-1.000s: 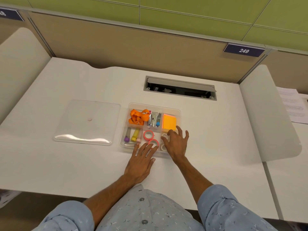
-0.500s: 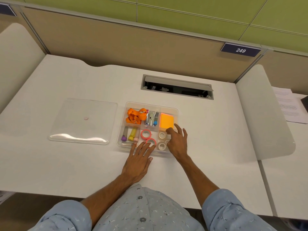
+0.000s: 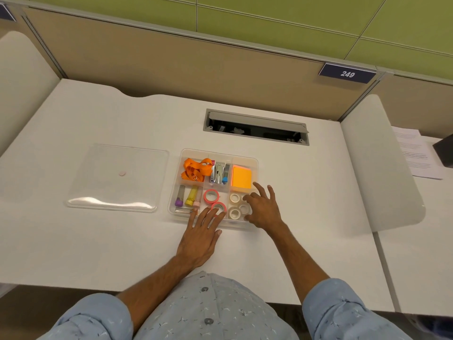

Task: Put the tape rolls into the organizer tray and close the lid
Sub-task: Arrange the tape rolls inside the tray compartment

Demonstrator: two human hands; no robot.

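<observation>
A clear organizer tray (image 3: 255, 163) sits mid-desk. Two pink tape rolls (image 3: 211, 196) lie in its front middle compartment. Several white tape rolls (image 3: 234, 198) lie in the front right one. My left hand (image 3: 201, 235) lies flat and open on the desk, fingertips over the tray's front edge by the nearer pink roll. My right hand (image 3: 263, 208) hovers over the front right compartment with fingers spread, holding nothing and partly hiding the white rolls. The clear lid (image 3: 117, 177) lies flat on the desk to the tray's left.
The tray also holds an orange lanyard (image 3: 196, 169), a stapler (image 3: 219, 173), orange sticky notes (image 3: 241, 177) and markers (image 3: 190, 196). A cable hatch (image 3: 256, 126) is set into the desk behind it. Papers (image 3: 414, 153) lie on the neighbouring desk to the right.
My right hand has drawn back slightly to the right, uncovering more of the white rolls. The left hand has stayed at the tray's front edge.
</observation>
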